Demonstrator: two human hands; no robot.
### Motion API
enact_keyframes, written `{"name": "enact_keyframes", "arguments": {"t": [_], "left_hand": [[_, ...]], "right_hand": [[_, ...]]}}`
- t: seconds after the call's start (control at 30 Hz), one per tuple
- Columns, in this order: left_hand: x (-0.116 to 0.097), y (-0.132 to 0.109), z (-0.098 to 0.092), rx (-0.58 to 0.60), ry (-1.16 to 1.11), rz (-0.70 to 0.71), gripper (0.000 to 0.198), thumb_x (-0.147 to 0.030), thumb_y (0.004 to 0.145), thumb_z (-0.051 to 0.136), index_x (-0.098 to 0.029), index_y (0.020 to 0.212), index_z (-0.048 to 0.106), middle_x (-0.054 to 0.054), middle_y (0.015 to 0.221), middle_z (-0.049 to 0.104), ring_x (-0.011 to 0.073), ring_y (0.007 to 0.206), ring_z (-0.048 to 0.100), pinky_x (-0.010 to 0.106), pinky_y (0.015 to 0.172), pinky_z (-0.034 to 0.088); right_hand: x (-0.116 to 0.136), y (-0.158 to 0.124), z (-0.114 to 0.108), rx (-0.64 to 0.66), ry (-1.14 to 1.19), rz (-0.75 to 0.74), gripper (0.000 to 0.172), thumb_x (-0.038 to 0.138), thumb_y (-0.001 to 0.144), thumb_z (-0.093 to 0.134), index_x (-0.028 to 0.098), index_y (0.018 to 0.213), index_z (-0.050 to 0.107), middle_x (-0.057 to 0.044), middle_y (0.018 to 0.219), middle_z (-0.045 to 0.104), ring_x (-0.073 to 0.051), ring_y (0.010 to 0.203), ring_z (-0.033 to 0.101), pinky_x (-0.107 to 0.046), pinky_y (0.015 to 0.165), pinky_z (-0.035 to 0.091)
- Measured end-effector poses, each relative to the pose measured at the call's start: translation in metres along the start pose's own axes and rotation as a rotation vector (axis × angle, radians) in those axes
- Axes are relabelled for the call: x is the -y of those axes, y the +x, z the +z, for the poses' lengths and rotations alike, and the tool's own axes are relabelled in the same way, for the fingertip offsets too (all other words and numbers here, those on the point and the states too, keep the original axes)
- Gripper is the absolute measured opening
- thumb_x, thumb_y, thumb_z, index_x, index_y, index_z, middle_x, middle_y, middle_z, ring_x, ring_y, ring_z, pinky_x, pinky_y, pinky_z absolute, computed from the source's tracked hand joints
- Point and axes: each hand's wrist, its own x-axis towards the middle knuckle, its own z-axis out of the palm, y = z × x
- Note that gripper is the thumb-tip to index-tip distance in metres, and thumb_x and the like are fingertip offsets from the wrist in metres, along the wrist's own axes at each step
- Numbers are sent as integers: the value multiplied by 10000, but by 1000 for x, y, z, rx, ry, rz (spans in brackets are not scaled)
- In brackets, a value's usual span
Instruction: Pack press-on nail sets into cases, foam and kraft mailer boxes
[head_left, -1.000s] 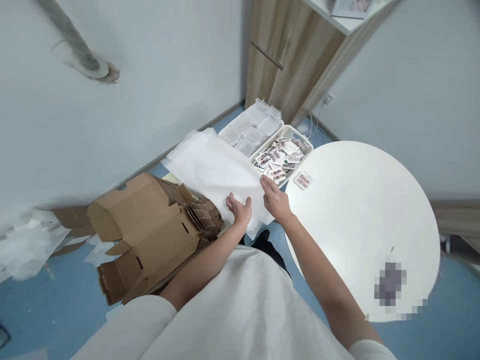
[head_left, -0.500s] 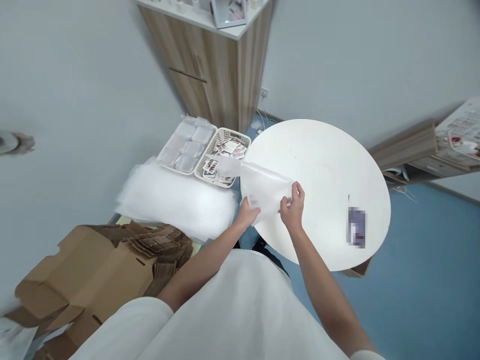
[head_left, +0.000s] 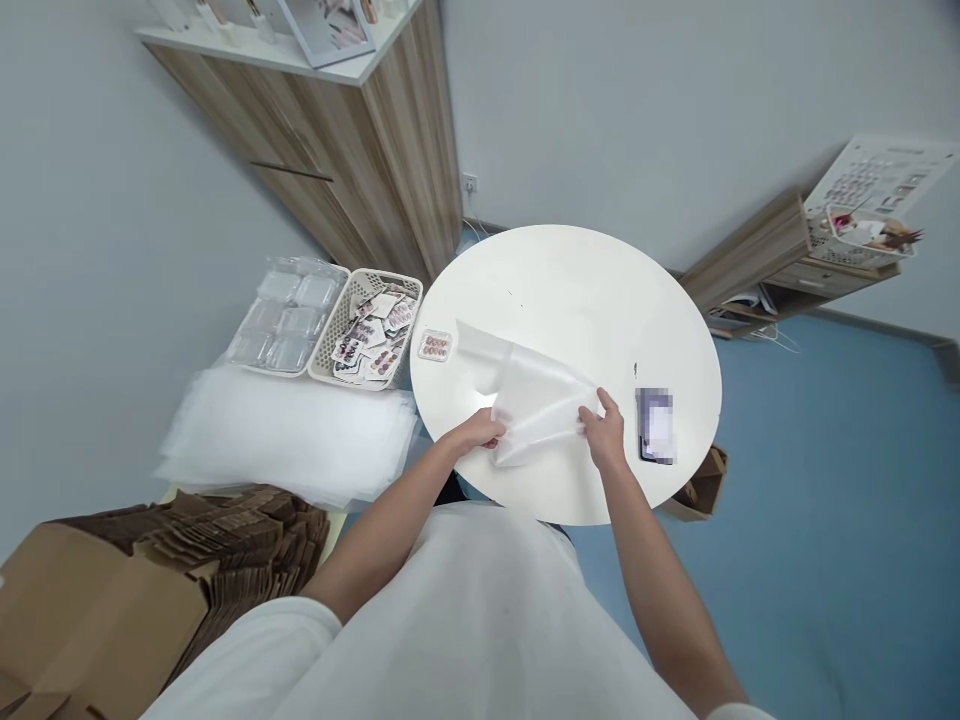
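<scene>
A translucent white plastic bag (head_left: 541, 395) is stretched between my two hands over the round white table (head_left: 570, 275). My left hand (head_left: 478, 430) is closed on its near left edge, fingertips partly hidden. At the right edge, my right hand (head_left: 602, 430) pinches the bag between thumb and fingers. The bag's far left end trails toward a small pack of press-on nails (head_left: 435, 346), which lies flat near the table's left rim. I cannot make out anything clearly inside the bag.
Left of the table stand a basket of nail cards (head_left: 375, 330), a basket of clear boxes (head_left: 281, 315) and a stack of translucent bags (head_left: 289, 430). Folded cardboard boxes (head_left: 225, 550) lie nearer. A blurred phone-like item (head_left: 655, 425) rests on the table's right side.
The view has turned left to right, bringing the table more central. The bag has moved over the table and is spread wider; the nail pack on the table now shows. Both hands still hold the bag.
</scene>
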Motion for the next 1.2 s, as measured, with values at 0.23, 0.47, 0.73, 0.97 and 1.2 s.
{"name": "enact_keyframes", "arguments": {"t": [0.23, 0.47, 0.73, 0.97, 1.2], "left_hand": [[8, 22, 9, -211, -40, -59, 81, -227, 679, 592, -163, 685, 544, 23, 654, 587, 86, 511, 522, 216, 527, 438], [-32, 30, 24, -44, -283, 96, 144, -259, 715, 585, -178, 834, 582, 5, 656, 577, 71, 502, 508, 208, 551, 444], [8, 38, 19, -272, 63, -37, 35, -151, 674, 585, -168, 670, 555, 3, 589, 544, 110, 478, 528, 252, 523, 435], [21, 51, 10, -435, 218, 9, 109, -91, 645, 563, -196, 669, 557, 22, 703, 586, 161, 685, 559, 279, 678, 427], [21, 55, -3, -570, 403, 182, 250, -67, 683, 486, -198, 886, 552, 43, 853, 595, 172, 782, 563, 279, 705, 421]], "right_hand": [[-30, 18, -8, 54, -67, 54, 659, 352, 681, 559, 234, 1291, 339, -133, 1311, 397, -190, 861, 600, -320, 652, 524], [5, 31, -18, 75, 192, -159, 541, 371, 723, 530, 243, 1228, 382, -89, 1286, 430, -179, 1075, 503, -304, 789, 473], [-32, 35, -31, 116, -423, -114, 371, 290, 720, 471, 198, 1073, 543, -73, 1011, 582, -168, 703, 565, -369, 668, 482], [-32, 37, -3, 156, -885, -544, 425, 167, 761, 440, 198, 1184, 467, -111, 1347, 368, -275, 1237, 321, -498, 963, 293], [-36, 51, 26, 308, -946, -532, 654, 293, 769, 503, 158, 1347, 228, -148, 1427, 210, -304, 1305, 190, -511, 1002, 229]]}}
